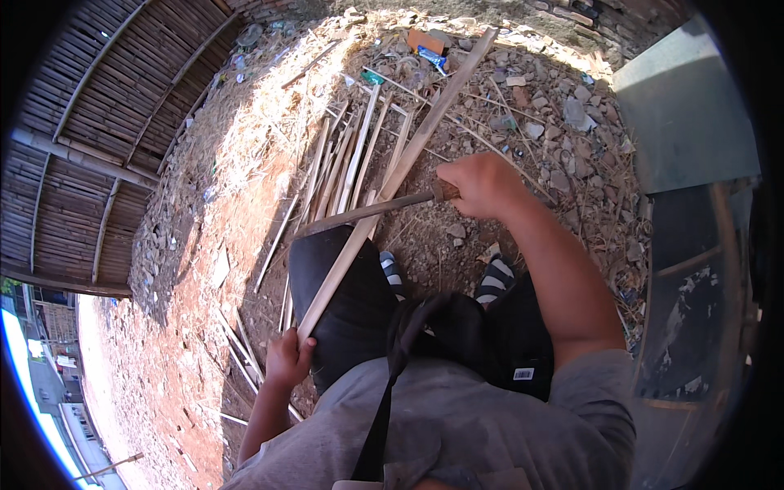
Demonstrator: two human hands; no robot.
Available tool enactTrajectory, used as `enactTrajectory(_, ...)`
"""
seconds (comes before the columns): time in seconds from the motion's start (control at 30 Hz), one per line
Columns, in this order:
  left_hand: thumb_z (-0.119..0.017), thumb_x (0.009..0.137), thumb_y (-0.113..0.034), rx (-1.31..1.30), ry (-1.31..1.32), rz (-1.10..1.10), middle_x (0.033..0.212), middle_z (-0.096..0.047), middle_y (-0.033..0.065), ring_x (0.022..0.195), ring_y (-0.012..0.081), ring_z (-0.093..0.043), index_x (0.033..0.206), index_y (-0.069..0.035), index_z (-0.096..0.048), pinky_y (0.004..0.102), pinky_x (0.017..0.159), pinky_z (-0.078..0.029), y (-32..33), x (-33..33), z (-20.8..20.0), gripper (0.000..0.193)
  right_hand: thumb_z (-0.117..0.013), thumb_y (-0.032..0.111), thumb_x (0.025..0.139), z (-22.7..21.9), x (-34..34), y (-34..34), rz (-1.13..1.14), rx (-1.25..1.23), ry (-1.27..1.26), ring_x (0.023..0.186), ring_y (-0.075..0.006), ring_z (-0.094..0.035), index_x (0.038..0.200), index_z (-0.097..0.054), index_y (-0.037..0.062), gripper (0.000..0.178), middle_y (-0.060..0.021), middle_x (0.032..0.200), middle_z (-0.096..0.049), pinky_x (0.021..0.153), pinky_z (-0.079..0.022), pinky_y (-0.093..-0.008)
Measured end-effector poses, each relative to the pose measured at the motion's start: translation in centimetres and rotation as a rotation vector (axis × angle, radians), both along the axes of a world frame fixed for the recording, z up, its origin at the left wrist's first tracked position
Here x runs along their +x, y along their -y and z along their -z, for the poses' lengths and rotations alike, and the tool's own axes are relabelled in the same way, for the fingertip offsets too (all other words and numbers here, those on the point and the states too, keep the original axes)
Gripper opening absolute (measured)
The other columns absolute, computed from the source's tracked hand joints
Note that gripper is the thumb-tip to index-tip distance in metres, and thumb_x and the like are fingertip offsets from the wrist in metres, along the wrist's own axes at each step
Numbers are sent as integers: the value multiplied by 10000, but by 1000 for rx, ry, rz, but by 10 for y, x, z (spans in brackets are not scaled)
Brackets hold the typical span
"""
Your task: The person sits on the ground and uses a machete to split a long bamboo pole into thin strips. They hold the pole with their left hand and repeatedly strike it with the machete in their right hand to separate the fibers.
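My left hand point(287, 359) is wrapped round the near end of a long flat wooden or bamboo strip point(437, 114). The strip slants up and away to the right, passing over my left thigh. In my right hand point(483, 186) is the handle of a machete point(347, 219), its long dark blade pointing left. That blade lies across the strip just beyond my knee; whether its edge bites into the wood I cannot tell. Beneath, a loose pile of thin strips point(335, 167) rests on the ground, partly hidden by the blade and my leg.
Rubble and stones point(563, 151) cover the ground at right, with an orange piece point(425, 42) and a blue wrapper point(431, 57) at the far side. A woven bamboo wall point(98, 90) stands left. Grey panels point(686, 114) rise at right. My sandalled feet point(494, 280) are below.
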State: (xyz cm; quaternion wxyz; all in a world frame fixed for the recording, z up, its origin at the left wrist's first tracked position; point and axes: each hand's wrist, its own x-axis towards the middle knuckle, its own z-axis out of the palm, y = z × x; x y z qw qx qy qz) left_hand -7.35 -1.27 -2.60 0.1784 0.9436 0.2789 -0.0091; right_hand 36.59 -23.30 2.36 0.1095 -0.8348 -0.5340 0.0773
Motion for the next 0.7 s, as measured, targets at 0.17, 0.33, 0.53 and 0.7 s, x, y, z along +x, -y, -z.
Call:
enactTrajectory(0.17,-662,946,-390,26,33,29,612,-573,229,632,480,-611,788,-24,-488,530,549,-452,-2,9,-9,435,-724,228,818,39,55,28,462,275,-305,898,-374,-689,1096,-677,58,329,-174,932,-719,774,-536,-475)
enactTrajectory(0.33,-659,954,-363,-8,23,38,618,-575,218,609,462,-602,771,-23,-490,497,541,-451,-3,6,-9,421,-715,245,830,19,33,14,439,218,-352,912,-373,-692,1139,-668,61,362,-189,991,-718,791,-538,-476)
enactTrajectory(0.53,-640,973,-387,-257,-84,-64,612,-588,173,584,342,-628,748,-13,-527,448,545,-443,-6,13,-31,451,-704,238,826,3,-9,-10,-61,-134,-84,897,-381,-688,998,-639,68,251,-184,966,-711,798,-543,-484)
enactTrajectory(0.7,-639,960,-426,-147,-58,-45,621,-590,198,603,395,-624,746,-13,-526,471,556,-450,-7,10,-21,478,-706,236,823,50,44,18,431,247,-351,893,-376,-692,1102,-670,73,326,-189,977,-713,804,-548,-467)
